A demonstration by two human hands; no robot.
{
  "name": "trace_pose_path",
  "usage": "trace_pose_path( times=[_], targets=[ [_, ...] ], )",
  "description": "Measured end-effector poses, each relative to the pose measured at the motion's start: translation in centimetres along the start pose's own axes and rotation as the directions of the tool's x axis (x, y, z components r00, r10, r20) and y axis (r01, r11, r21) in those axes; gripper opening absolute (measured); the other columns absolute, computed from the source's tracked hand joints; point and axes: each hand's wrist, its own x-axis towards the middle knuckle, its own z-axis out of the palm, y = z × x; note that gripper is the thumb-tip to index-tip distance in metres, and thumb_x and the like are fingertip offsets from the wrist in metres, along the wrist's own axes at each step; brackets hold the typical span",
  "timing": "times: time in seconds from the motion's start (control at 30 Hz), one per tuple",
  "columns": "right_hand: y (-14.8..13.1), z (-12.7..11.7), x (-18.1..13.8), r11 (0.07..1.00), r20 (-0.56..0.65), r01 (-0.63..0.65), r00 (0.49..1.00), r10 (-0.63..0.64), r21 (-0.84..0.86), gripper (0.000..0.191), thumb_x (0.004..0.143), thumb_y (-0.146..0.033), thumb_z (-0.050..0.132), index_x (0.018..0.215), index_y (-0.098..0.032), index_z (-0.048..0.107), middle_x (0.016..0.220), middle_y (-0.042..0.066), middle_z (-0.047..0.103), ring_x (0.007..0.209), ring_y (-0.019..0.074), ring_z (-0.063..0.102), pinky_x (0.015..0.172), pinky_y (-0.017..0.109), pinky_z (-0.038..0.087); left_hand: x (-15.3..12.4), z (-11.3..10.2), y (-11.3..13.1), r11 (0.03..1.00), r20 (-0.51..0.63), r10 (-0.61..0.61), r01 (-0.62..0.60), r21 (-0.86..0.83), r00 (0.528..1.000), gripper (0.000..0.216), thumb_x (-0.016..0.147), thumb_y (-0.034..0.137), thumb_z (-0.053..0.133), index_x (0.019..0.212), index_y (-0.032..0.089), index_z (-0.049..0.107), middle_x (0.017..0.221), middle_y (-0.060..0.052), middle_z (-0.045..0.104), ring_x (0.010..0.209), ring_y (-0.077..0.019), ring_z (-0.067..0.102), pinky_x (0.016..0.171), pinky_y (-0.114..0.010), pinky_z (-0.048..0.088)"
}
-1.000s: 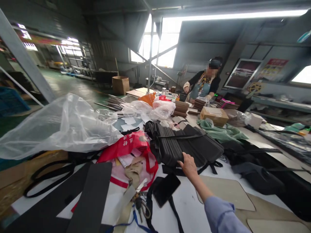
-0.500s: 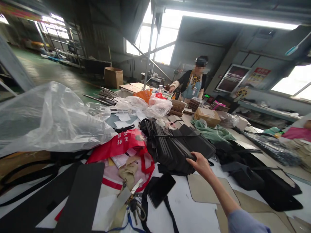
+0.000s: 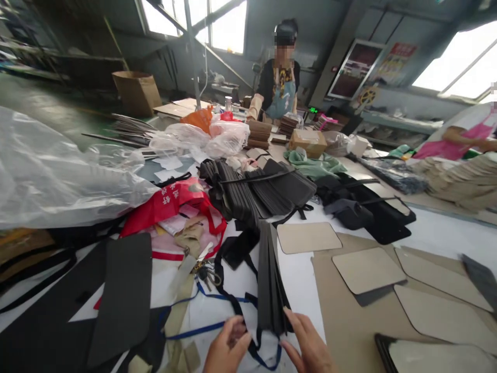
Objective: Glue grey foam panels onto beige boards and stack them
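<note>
A fanned stack of dark panels (image 3: 269, 280) stands on its edges in front of me. My right hand (image 3: 308, 344) has its fingers and thumb at the near right corner of that stack, gripping its edge. To the left of the stack is my left hand (image 3: 229, 344), fingers loosely curled and apart from the thumb, with nothing seen between them. A blue lanyard (image 3: 198, 331) passes beside it. Behind the stack lies a larger pile of dark panels (image 3: 248, 189) with a black strap across it. A black phone (image 3: 238, 251) is partly covered by the stack.
Beige panels (image 3: 368, 269) lie spread at right. A red bag (image 3: 166, 204), keys (image 3: 207, 272) and a large dark panel (image 3: 122, 295) are at left, below clear plastic sheeting (image 3: 66, 176). One person (image 3: 281, 83) stands across the table; another (image 3: 454, 134) is at far right.
My right hand has come back from the dark pile towards me, and a stack of dark panels now stands near me. My left hand has entered the view. The camera has tilted down.
</note>
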Motion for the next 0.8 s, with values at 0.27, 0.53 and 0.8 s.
trace_pose_path(
  times=[0.27, 0.53, 0.8],
  targets=[
    [1.6, 1.3, -1.3, 0.861, -0.178, -0.298, 0.901, 0.397, 0.413, 0.031, 0.085, -0.027, 0.049, 0.114, -0.02, 0.045, 0.076, 0.001, 0.05, 0.065, 0.0142, 0.051, 0.063, 0.028, 0.048, 3.8, 8.2, 2.7, 0.997, -0.171, 0.068, -0.074, -0.032, 0.983, 0.051, 0.059, 0.041, 0.071, 0.099, 0.011, 0.058, 0.092, -0.014, 0.067, 0.085, -0.0239, 0.063, 0.077, -0.032, 0.05],
    [5.6, 0.6, -2.8, 0.716, -0.01, -0.437, 0.851, 0.526, 0.544, 0.029, 0.081, -0.029, 0.05, 0.106, -0.015, 0.052, 0.071, 0.0, 0.049, 0.064, 0.0147, 0.052, 0.065, 0.029, 0.048, 0.0, 13.6, 3.2, 0.957, -0.18, -0.091, 0.036, -0.289, 0.979, 0.051, 0.057, 0.04, 0.075, 0.097, 0.011, 0.06, 0.091, -0.012, 0.068, 0.08, -0.0222, 0.064, 0.071, -0.031, 0.052],
    [6.1, -1.5, -6.8, 0.777, 0.043, -0.403, 0.898, 0.438, 0.483, 0.013, 0.077, -0.011, 0.048, 0.073, -0.02, 0.056, 0.076, 0.003, 0.049, 0.074, 0.0173, 0.052, 0.067, 0.03, 0.047, -5.6, 19.2, 0.4, 0.93, -0.183, -0.233, 0.164, -0.33, 0.955, 0.062, 0.061, 0.044, 0.073, 0.112, 0.018, 0.051, 0.107, -0.011, 0.063, 0.092, -0.0238, 0.062, 0.064, -0.028, 0.053]
  ],
)
